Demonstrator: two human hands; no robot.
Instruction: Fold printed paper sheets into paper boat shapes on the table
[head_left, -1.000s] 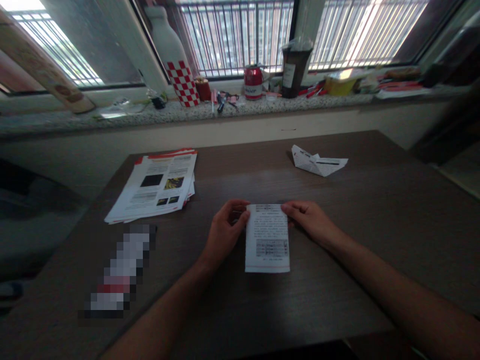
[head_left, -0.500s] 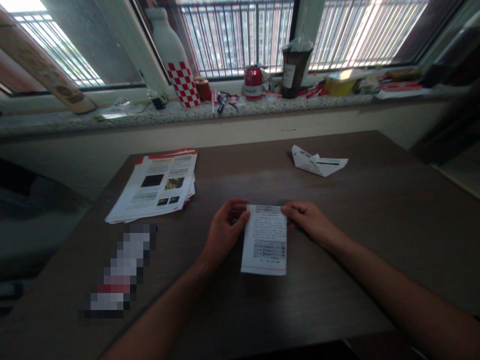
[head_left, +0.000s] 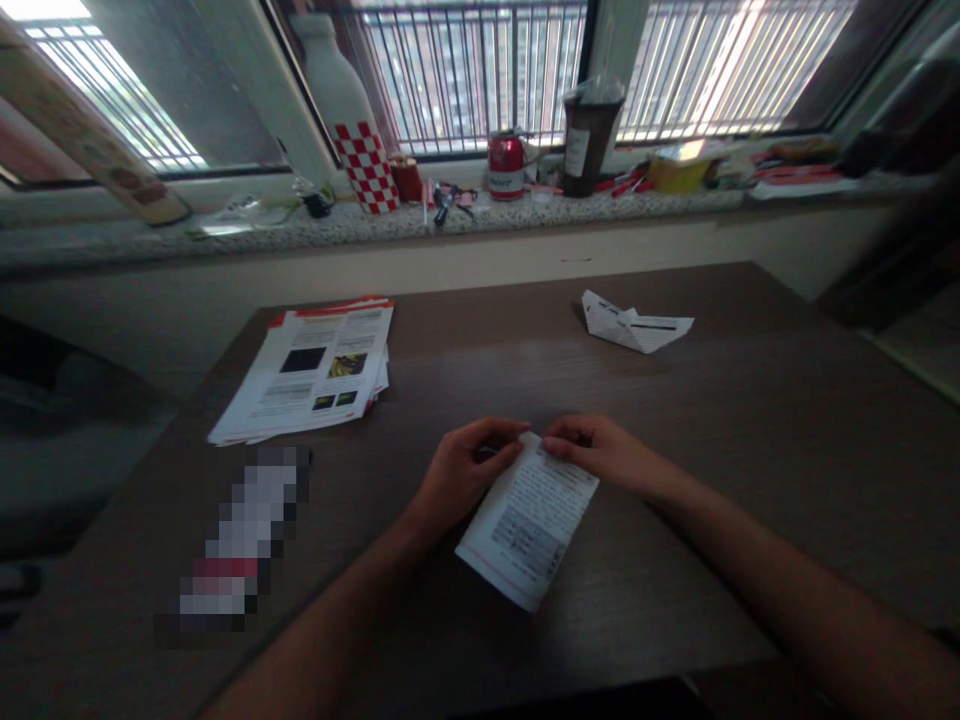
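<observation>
A folded sheet of printed paper (head_left: 529, 530) is held between my two hands above the brown table (head_left: 735, 440), turned so that one corner points away from me. My left hand (head_left: 476, 465) pinches it near that far corner, thumb on top and fingers behind. Close beside it, my right hand (head_left: 596, 452) grips the upper right edge with thumb and fingertips. The fingers under the paper are hidden. Beyond my right hand lies a folded paper boat (head_left: 637, 325), printed with text.
At the left lies a stack of printed sheets (head_left: 307, 370), with a pixelated long object (head_left: 236, 545) nearer me. Along the windowsill (head_left: 292, 235) stand a red-checked white bottle (head_left: 360, 150), a red can (head_left: 506, 165), a dark cup (head_left: 589, 140) and a yellow container (head_left: 679, 170).
The paper has swung from nearly upright to a slant, its near end moving left and toward me. Both hands have come closer together at its far corner.
</observation>
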